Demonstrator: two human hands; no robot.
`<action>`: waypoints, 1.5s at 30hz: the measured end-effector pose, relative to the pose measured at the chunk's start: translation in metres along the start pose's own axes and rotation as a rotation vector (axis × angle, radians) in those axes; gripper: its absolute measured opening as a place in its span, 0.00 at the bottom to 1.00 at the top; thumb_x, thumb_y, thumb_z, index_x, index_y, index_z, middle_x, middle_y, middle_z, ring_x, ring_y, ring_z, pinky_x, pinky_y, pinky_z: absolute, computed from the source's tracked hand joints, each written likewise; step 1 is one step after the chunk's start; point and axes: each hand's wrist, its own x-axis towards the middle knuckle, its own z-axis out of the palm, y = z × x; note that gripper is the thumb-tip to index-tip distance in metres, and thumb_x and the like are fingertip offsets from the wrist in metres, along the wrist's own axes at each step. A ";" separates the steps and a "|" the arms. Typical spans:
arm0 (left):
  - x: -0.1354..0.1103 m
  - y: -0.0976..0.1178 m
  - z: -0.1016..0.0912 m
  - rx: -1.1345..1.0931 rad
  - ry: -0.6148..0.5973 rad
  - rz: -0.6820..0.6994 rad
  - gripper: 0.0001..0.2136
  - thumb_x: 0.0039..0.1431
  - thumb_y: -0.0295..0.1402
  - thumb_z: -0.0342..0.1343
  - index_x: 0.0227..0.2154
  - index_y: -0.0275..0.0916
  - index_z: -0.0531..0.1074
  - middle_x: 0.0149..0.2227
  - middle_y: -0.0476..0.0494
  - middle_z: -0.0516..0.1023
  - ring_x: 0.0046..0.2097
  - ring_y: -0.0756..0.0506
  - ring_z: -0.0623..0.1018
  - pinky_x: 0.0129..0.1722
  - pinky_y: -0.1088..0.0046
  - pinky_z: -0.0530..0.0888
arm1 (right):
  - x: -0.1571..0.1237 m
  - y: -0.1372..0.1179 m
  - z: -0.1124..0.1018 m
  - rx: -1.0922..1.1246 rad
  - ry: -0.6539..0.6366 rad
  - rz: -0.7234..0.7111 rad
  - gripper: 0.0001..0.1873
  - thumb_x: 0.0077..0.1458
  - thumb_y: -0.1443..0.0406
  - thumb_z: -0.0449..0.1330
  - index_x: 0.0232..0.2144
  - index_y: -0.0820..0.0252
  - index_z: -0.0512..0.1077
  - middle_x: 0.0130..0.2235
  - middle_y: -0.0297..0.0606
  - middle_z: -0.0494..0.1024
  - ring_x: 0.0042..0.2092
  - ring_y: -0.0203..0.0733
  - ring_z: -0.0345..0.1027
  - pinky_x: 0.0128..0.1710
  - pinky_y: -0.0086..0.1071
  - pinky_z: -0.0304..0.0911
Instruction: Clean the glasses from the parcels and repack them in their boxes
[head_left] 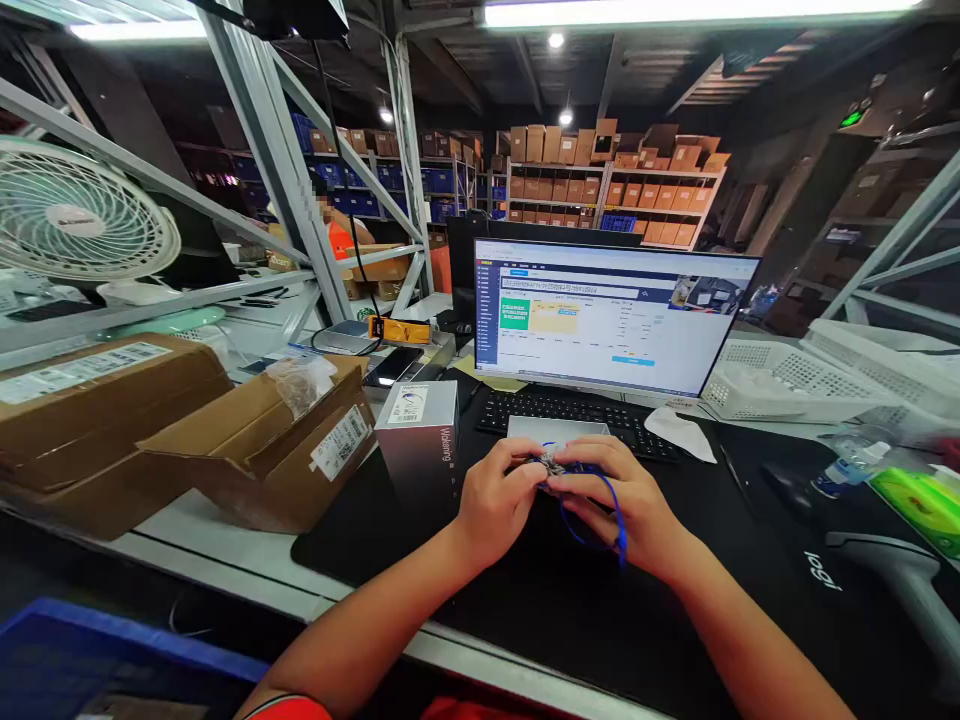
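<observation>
Readable writing at a warehouse packing desk.
A small grey box [417, 440] carries a brand word down its side beginning "Wal"; the rest is unsure. The black desk mat [757, 520] bears an unclear white logo. Barcode labels on the cardboard boxes [247, 440] and the monitor [607, 315] text are too small to read.

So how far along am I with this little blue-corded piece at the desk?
Done, it seems: the brown cardboard carton lies open, and the tall grey product box stands on the black desk mat. In hand: left hand and right hand both pinch the small dark item with a thin blue cord before the black keyboard. Left: probably finishing with it; I cannot tell more.
</observation>
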 end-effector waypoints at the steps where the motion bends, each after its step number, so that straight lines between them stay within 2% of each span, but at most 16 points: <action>1: -0.001 0.000 0.000 0.003 0.008 -0.005 0.10 0.62 0.21 0.51 0.37 0.43 0.72 0.46 0.43 0.75 0.44 0.48 0.78 0.42 0.72 0.79 | 0.001 -0.005 0.001 0.030 0.001 -0.028 0.18 0.62 0.70 0.61 0.51 0.46 0.75 0.51 0.37 0.78 0.55 0.45 0.69 0.55 0.44 0.66; 2: -0.001 0.000 0.000 0.006 0.022 -0.018 0.10 0.61 0.21 0.51 0.36 0.42 0.71 0.45 0.43 0.74 0.43 0.48 0.78 0.42 0.72 0.78 | 0.002 -0.010 0.001 0.068 -0.032 -0.046 0.17 0.61 0.70 0.62 0.49 0.48 0.76 0.49 0.35 0.80 0.54 0.44 0.69 0.55 0.42 0.66; 6: -0.001 -0.003 -0.001 -0.014 0.093 -0.129 0.09 0.55 0.18 0.52 0.29 0.40 0.67 0.42 0.44 0.74 0.42 0.47 0.76 0.41 0.70 0.76 | 0.005 -0.031 -0.013 0.178 -0.353 -0.004 0.09 0.59 0.69 0.63 0.41 0.52 0.77 0.39 0.32 0.82 0.54 0.44 0.68 0.58 0.42 0.62; 8: -0.001 -0.005 -0.002 -0.052 0.112 -0.184 0.11 0.53 0.18 0.53 0.23 0.40 0.62 0.41 0.44 0.73 0.41 0.47 0.76 0.39 0.71 0.75 | 0.005 -0.032 -0.026 0.180 -0.399 0.058 0.04 0.58 0.68 0.64 0.34 0.52 0.76 0.32 0.32 0.79 0.51 0.46 0.69 0.57 0.44 0.61; 11: -0.001 -0.007 -0.004 -0.094 0.111 -0.222 0.13 0.52 0.17 0.55 0.21 0.39 0.60 0.40 0.45 0.73 0.40 0.48 0.76 0.36 0.73 0.73 | -0.001 -0.021 -0.046 0.202 -0.301 0.143 0.04 0.57 0.65 0.62 0.29 0.53 0.71 0.28 0.33 0.74 0.43 0.47 0.69 0.51 0.45 0.63; 14: -0.004 -0.009 -0.005 -0.033 0.129 -0.208 0.11 0.54 0.18 0.55 0.25 0.40 0.64 0.41 0.45 0.73 0.43 0.47 0.77 0.41 0.70 0.75 | -0.010 -0.008 -0.060 0.216 -0.169 0.252 0.06 0.59 0.60 0.61 0.39 0.52 0.70 0.28 0.34 0.71 0.40 0.48 0.67 0.41 0.42 0.64; 16: -0.006 -0.011 -0.005 0.030 0.153 -0.186 0.09 0.56 0.19 0.56 0.28 0.40 0.67 0.43 0.44 0.73 0.45 0.46 0.77 0.44 0.69 0.75 | -0.013 -0.004 -0.062 0.073 -0.151 0.311 0.10 0.60 0.61 0.60 0.45 0.51 0.70 0.27 0.33 0.70 0.37 0.47 0.67 0.40 0.40 0.62; 20: -0.008 -0.011 -0.004 0.091 0.181 -0.129 0.10 0.58 0.20 0.58 0.39 0.41 0.70 0.48 0.43 0.70 0.42 0.49 0.77 0.42 0.70 0.77 | -0.010 -0.004 -0.050 -0.292 -0.168 0.329 0.04 0.63 0.64 0.60 0.37 0.54 0.75 0.29 0.35 0.75 0.34 0.43 0.67 0.40 0.41 0.62; 23: -0.010 -0.010 -0.002 0.115 0.186 -0.054 0.10 0.59 0.20 0.58 0.39 0.41 0.70 0.49 0.44 0.69 0.36 0.53 0.76 0.39 0.74 0.78 | -0.003 -0.008 -0.032 -0.236 -0.013 0.232 0.04 0.63 0.67 0.60 0.40 0.56 0.74 0.34 0.38 0.77 0.38 0.43 0.69 0.40 0.39 0.64; 25: -0.013 -0.009 -0.001 0.120 0.181 -0.003 0.10 0.60 0.19 0.57 0.39 0.41 0.70 0.51 0.44 0.69 0.36 0.54 0.77 0.38 0.76 0.79 | 0.000 -0.012 -0.020 -0.193 0.055 0.127 0.07 0.62 0.70 0.61 0.42 0.57 0.74 0.39 0.40 0.76 0.43 0.44 0.68 0.43 0.39 0.66; 28: -0.017 -0.008 0.000 0.114 0.135 0.048 0.12 0.61 0.20 0.58 0.44 0.41 0.73 0.53 0.43 0.68 0.41 0.52 0.78 0.40 0.75 0.81 | 0.002 -0.019 -0.003 -0.232 0.061 0.015 0.11 0.60 0.72 0.62 0.45 0.58 0.75 0.44 0.43 0.73 0.48 0.46 0.67 0.46 0.42 0.67; 33: -0.020 -0.001 -0.003 0.051 0.070 0.040 0.16 0.63 0.21 0.58 0.52 0.38 0.71 0.53 0.39 0.69 0.44 0.50 0.79 0.45 0.74 0.81 | -0.001 -0.020 0.017 -0.398 0.054 -0.043 0.16 0.60 0.71 0.63 0.51 0.60 0.73 0.51 0.48 0.71 0.50 0.51 0.67 0.48 0.45 0.70; 36: -0.020 0.001 -0.004 0.016 0.042 0.032 0.15 0.64 0.23 0.58 0.53 0.38 0.71 0.51 0.39 0.71 0.45 0.49 0.79 0.46 0.75 0.81 | -0.003 -0.017 0.021 -0.457 0.058 -0.045 0.17 0.60 0.75 0.60 0.51 0.60 0.72 0.51 0.49 0.71 0.50 0.51 0.68 0.48 0.46 0.70; 39: -0.021 0.000 -0.001 -0.046 0.009 0.023 0.14 0.65 0.24 0.57 0.52 0.39 0.71 0.50 0.40 0.70 0.45 0.49 0.79 0.46 0.73 0.81 | -0.003 -0.015 0.019 -0.427 0.040 0.022 0.15 0.62 0.75 0.59 0.49 0.60 0.72 0.50 0.48 0.71 0.49 0.50 0.68 0.46 0.44 0.72; 42: -0.021 0.000 0.002 -0.080 -0.068 0.028 0.12 0.66 0.25 0.55 0.50 0.40 0.72 0.49 0.41 0.68 0.39 0.52 0.77 0.42 0.74 0.81 | -0.003 -0.012 0.015 -0.414 0.004 0.080 0.07 0.62 0.72 0.60 0.43 0.61 0.72 0.48 0.48 0.72 0.48 0.50 0.69 0.45 0.44 0.72; 45: -0.016 0.004 -0.001 -0.030 -0.168 0.029 0.09 0.67 0.26 0.52 0.47 0.40 0.72 0.49 0.42 0.67 0.34 0.54 0.74 0.36 0.75 0.79 | -0.003 -0.010 0.013 -0.428 0.032 0.032 0.03 0.62 0.73 0.60 0.37 0.62 0.72 0.46 0.46 0.75 0.48 0.50 0.69 0.46 0.44 0.70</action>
